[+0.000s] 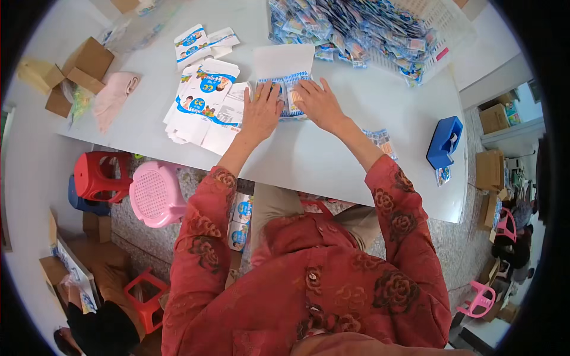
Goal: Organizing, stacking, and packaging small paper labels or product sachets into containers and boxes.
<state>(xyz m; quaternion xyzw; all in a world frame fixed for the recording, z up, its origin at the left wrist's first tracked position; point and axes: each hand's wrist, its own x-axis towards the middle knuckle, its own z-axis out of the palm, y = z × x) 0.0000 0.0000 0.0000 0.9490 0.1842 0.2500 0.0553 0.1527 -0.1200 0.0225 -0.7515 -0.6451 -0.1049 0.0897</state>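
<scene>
My left hand (260,110) and my right hand (319,102) lie side by side on a small batch of blue-and-white sachets (285,98) on the white table (309,160). Both press down on the sachets, fingers spread over them. A white flat sheet (284,60) lies just beyond the sachets. To the left of my left hand sits a stack of flattened blue-and-white cartons (205,101). My sleeves are red with a flower pattern.
A white basket (442,24) heaped with sachets stands at the far right of the table. A blue tape dispenser (444,142) sits near the right edge, loose sachets (381,141) beside my right forearm. Pink cloth (113,98), brown boxes (83,68) far left. Pink (155,194) and red (98,176) stools below.
</scene>
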